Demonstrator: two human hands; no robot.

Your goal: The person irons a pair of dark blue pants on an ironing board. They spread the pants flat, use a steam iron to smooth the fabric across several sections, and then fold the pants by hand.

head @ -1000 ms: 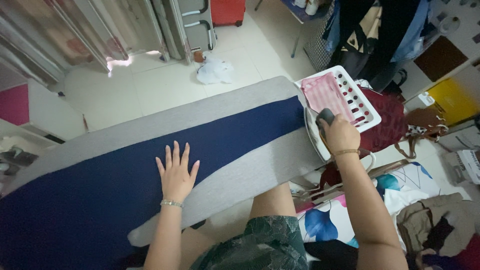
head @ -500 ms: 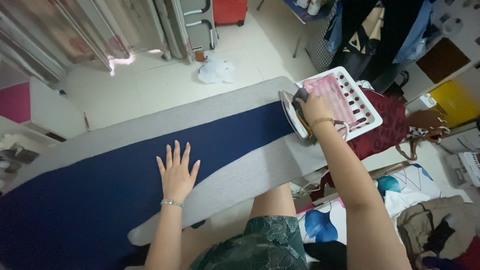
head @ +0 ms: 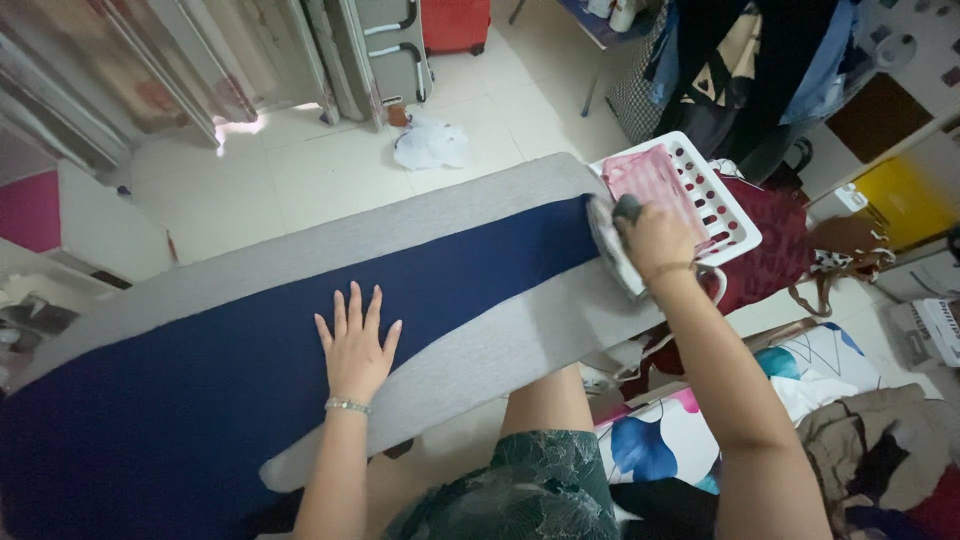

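Room: pale tiled floor (head: pixel 330 170), curtain (head: pixel 110 70) at top left, red suitcase (head: pixel 455 20) at top, white plastic bag (head: pixel 430 145) on floor beyond the board. Hanging clothes (head: pixel 740 50) top right; piled clothes (head: pixel 880 450) bottom right.

Ironing board (head: pixel 500 345): grey cover, runs from lower left to upper right across the view.

Navy cloth (head: pixel 250 360): laid flat along the board's length, covers most of it; grey strip left bare along near and far edges. Cloth's right end stops just short of the board's right end.

Left hand (head: pixel 357 345): palm down, fingers spread, pressed flat on the cloth approx. mid-board, nearer the near edge. Beaded bracelet (head: pixel 348 405) at wrist.

Right hand (head: pixel 655 235): closed round the handle of an iron (head: pixel 612 250) at the board's right end. Iron tilted, pale soleplate facing left, at the cloth's right end.

White slotted rack (head: pixel 725 215): at the board's right end, just beyond the iron, pink cloth (head: pixel 650 180) lying in it.
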